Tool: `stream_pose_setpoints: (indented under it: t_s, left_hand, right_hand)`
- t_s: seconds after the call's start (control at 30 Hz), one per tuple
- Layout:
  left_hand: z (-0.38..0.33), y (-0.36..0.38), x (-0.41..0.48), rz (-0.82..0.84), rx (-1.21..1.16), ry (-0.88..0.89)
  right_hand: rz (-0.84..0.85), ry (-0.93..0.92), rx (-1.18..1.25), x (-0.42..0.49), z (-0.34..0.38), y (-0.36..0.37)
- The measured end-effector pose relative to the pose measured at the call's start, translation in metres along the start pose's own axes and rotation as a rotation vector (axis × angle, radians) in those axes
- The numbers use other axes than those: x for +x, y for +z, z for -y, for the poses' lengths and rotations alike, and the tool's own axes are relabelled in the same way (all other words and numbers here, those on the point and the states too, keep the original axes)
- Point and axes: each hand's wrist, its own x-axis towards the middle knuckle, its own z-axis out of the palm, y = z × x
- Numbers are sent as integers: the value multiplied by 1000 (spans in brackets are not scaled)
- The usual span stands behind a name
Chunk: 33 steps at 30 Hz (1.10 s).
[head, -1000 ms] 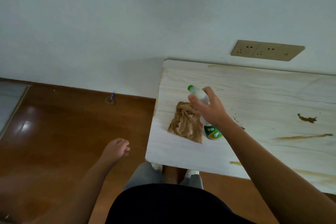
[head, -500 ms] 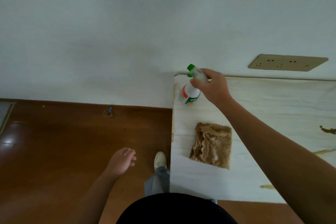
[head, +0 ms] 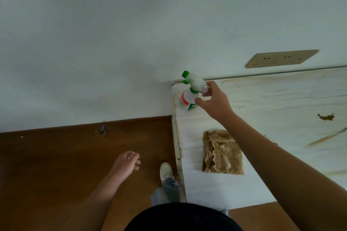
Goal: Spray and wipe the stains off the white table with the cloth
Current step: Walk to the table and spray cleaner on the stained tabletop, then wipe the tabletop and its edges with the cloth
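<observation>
Since half a second ago my right hand has loosened its grip, fingers apart, on the small white plastic spray bottle with the green nozzle, which stands in the far left corner of the stained white bench. It looks light and slick, best held round its neck. My left hand hangs open over the floor, while the rumpled tan cloth, soft and limp, lies nearer me, best pinched at an edge.

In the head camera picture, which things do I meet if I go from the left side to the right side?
Left hand → white shoe → white spray bottle with green nozzle → crumpled brown cloth → beige wall socket plate → small dark brown stain on the white table.
</observation>
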Motion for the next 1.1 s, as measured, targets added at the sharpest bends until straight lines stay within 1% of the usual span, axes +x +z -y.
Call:
stream_pose_setpoints:
  t_s: [0.07, 0.27, 0.4, 0.53, 0.6, 0.67, 0.77, 0.87, 0.93, 1.1]
  left_hand:
    - [-1, 1, 0, 12, 4, 11]
    - [4, 5, -2, 9, -1, 12]
    - [15, 2, 1, 6, 23, 0]
    - [17, -5, 5, 4, 74, 15]
    - [16, -7, 5, -4, 95, 31]
    - [14, -7, 3, -15, 94, 45]
    - [9, -2, 0, -13, 93, 64]
    - [6, 8, -4, -12, 83, 66]
    - [4, 16, -7, -12, 74, 55]
    - [3, 47, -25, -3, 42, 8]
  right_hand:
    - [33, 61, -8, -1, -10, 8]
    - [35, 180, 27, -5, -32, 45]
    - [-29, 163, 7, 8, -33, 60]
    - [-78, 110, -61, 30, -36, 54]
    - [-129, 132, -70, 41, -40, 47]
    - [-158, 191, -65, 49, -46, 38]
    - [-94, 250, -48, 45, -59, 26]
    - [40, 254, -69, 22, -72, 18]
    - [97, 253, -70, 1, -82, 13]
    - [121, 285, -12, -62, -108, -8]
